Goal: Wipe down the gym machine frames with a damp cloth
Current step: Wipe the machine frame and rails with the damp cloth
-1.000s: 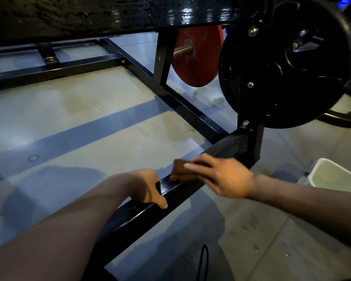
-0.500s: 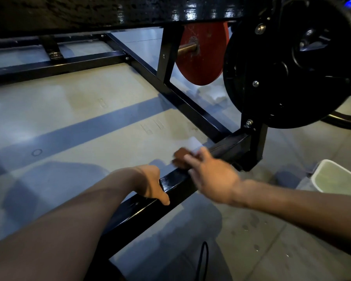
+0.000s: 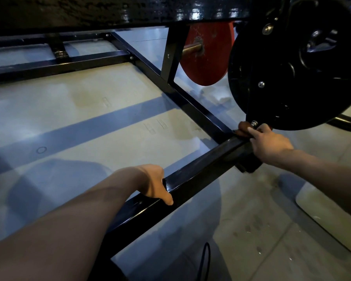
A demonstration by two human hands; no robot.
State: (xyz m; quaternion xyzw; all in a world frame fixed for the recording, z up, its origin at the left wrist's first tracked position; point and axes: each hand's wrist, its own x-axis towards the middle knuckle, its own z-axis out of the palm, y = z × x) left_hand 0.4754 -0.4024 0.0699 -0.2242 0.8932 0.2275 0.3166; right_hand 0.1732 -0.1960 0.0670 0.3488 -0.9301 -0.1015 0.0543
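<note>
on the far left, the base frame's cross bars [image 3: 55, 66] lie flat on the pale floor [image 3: 69, 118], with nothing touching them now. nearer and to the right, the left hand [image 3: 153, 184] sits where it sat a second ago, on the near frame rail [image 3: 190, 177], thumb hooked down over the near face and the fingers hidden over the far edge; it grips the rail as a brace, clamped on it, and has not shifted.

the change is further right. the brown cloth [image 3: 244, 128], which was mid-rail just beside the left hand a second ago, has been run along the rail away from it and now sits at the far right corner, where the rail meets the diagonal bar and the post. the right hand [image 3: 268, 144] presses and pinches the cloth there, fingers curled over it, right under a shiny bolt [image 3: 254, 123] at the foot of the black weight plate [image 3: 292, 67]. the red plate [image 3: 208, 57] hangs behind, untouched.

by my reading, one full stroke of the rail's top face is done and the wipe has reached the joint, an awkward spot with the bolt and plate crowding it. the other bars look yet to do. at the right edge a pale bin [image 3: 322, 216] stands on the floor, well apart from the hands.
</note>
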